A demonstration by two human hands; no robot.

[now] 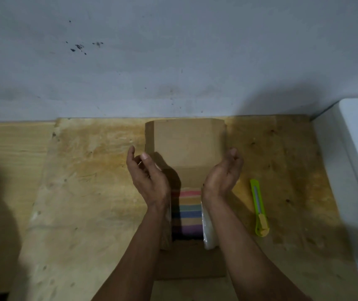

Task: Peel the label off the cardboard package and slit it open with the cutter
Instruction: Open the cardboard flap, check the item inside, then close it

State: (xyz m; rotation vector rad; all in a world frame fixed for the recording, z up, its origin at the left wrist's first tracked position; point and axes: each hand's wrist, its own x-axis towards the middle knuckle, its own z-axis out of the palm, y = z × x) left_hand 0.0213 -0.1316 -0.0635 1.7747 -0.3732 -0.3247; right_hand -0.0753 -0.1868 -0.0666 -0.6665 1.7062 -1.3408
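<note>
Cardboard package lies open mid-desk, long axis running from the wall toward the near edge, striped contents showing. Left hand and right hand flank it, empty, loosely cupped; cutter lies nearer the right.

Brown cardboard pkg; rainbow-striped contents; lime-green cutter.

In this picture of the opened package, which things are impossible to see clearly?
- Head view: the cardboard package side walls, hidden behind the left hand and right hand.
- The striped contents: too dim to identify.
- Any label: none can be made out.
- The cutter blade: too small to tell if extended.
</note>
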